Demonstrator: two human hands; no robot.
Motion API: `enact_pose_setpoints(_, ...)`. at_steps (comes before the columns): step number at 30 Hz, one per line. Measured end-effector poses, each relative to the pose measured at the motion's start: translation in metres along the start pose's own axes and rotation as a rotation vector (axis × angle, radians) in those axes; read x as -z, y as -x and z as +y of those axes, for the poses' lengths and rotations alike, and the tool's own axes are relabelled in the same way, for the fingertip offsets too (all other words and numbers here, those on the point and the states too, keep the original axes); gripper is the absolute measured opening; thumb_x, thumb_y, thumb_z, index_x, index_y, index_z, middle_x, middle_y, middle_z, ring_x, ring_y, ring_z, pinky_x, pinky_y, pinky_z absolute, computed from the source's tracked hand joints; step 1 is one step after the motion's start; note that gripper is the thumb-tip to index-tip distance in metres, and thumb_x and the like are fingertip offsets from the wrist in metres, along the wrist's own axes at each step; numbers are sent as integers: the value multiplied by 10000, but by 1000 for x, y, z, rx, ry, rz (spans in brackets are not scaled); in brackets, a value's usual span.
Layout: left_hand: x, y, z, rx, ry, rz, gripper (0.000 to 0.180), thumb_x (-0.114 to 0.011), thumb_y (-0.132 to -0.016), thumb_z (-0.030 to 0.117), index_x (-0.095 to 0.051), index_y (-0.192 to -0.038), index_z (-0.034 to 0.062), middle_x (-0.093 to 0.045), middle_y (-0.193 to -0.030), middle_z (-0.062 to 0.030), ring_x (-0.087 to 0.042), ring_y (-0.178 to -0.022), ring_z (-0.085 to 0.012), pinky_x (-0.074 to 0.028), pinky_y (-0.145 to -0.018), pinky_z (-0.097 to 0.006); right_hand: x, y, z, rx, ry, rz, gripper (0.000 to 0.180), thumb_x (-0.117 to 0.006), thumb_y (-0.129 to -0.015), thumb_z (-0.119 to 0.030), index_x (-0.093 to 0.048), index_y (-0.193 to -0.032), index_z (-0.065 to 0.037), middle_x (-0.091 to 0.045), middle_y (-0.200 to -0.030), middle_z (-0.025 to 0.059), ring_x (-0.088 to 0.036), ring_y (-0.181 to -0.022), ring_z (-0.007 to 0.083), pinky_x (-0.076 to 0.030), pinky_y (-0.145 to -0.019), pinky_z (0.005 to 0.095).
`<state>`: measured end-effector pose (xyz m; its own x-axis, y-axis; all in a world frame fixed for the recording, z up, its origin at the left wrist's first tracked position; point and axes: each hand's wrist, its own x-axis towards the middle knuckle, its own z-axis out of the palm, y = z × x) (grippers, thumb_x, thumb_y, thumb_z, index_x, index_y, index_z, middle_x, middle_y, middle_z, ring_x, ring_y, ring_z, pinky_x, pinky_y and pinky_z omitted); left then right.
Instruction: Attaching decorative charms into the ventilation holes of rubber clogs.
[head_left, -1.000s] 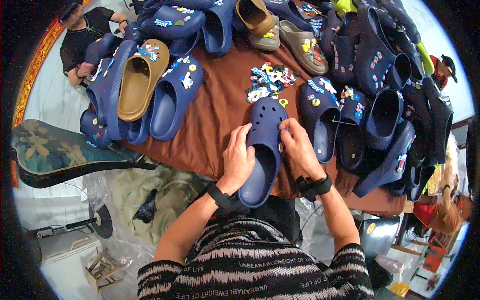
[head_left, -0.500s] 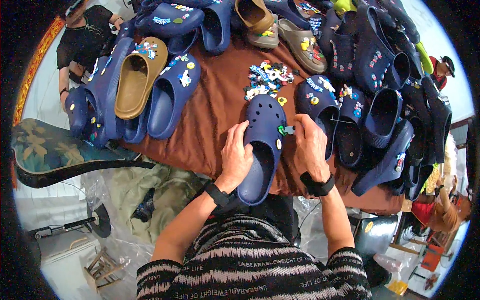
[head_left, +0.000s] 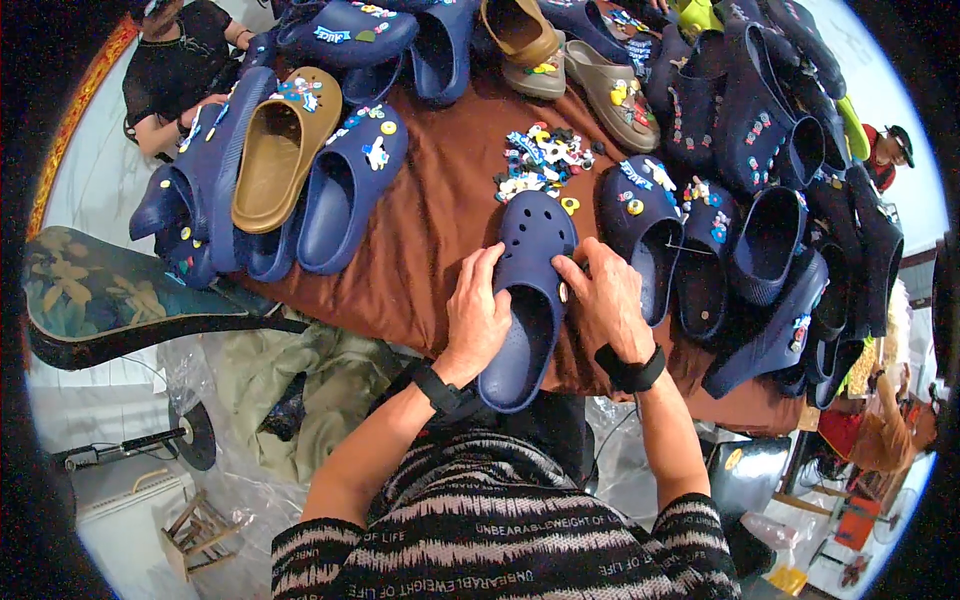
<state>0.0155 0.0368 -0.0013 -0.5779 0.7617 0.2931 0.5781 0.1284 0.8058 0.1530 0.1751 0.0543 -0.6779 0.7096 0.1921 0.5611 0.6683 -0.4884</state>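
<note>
A navy blue clog (head_left: 515,355) lies toe away from me on the brown cloth, a row of holes across its toe. My left hand (head_left: 475,308) is closed on its left side, the thumb along the opening. At the clog's upper right edge is my right hand (head_left: 605,300), its thumb and fingers pressed together against the strap side. The green shoe charm seen there earlier is now hidden under those fingers. A small round pale button (head_left: 563,292) shows beside the right thumb. Just beyond the toe sits a pile of colourful shoe charms (head_left: 545,160).
Charm-covered navy clogs (head_left: 640,215) crowd the right side. More clogs stand at left, with a tan clog (head_left: 270,180) among them, and along the back. A patterned chair seat (head_left: 110,290) adjoins the left table edge. Another person (head_left: 180,80) is at far left.
My right hand has moved left onto the clog's edge, turning over the green charm, which has gone out of sight. My left hand keeps its hold on the clog.
</note>
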Motion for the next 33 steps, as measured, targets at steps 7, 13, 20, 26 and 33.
enact_pose_setpoints(7, 0, 0, 1, -27, -12, -13, 608, -600, -808, -35, -465, -1393, 64, -508, -1367, -206, -510, -1272, -419, -446, -1058, -480, -13, -7, 8, -93, 188, -93, 454, -544, -981, -438, -687, -806, -44, -705, -788, 204, -700, -743, 402, -551, -659, 494)
enact_pose_setpoints(13, 0, 0, 1, -2, -2, -16, 612, -596, -808, -39, -459, -1395, 67, -508, -1361, -207, -510, -1268, -422, -445, -1057, -484, -13, -15, -2, -83, 271, -90, 433, -520, -969, -347, -717, -708, -64, -686, -686, 209, -697, -638, 388, -561, -630, 494)
enact_pose_setpoints(20, 0, 0, 1, -20, -9, -1, 615, -592, -801, -47, -463, -1391, 64, -513, -1350, -212, -514, -1260, -428, -445, -1058, -485, -21, -10, 17, -90, 158, -65, 418, -526, -952, -338, -706, -733, -31, -675, -717, 233, -702, -674, 363, -554, -638, 469)
enact_pose_setpoints(26, -1, 0, 0, -45, -20, 2, 616, -593, -798, -50, -464, -1389, 60, -517, -1347, -217, -517, -1257, -430, -444, -1061, -480, -41, 6, 37, -362, -777, -105, 385, -537, -975, -285, -567, -702, -14, -500, -604, 5, -473, -553, 90, -398, -508, 321)
enact_pose_setpoints(33, -2, 0, 0, -12, 3, 31, 601, -571, -808, -52, -468, -1393, 42, -508, -1364, -222, -514, -1266, -429, -443, -1062, -479, -49, 9, 38, -725, -1382, 230, 358, -490, -1032, -332, -581, -826, -53, -556, -695, 26, -496, -570, 103, -425, -549, 299)
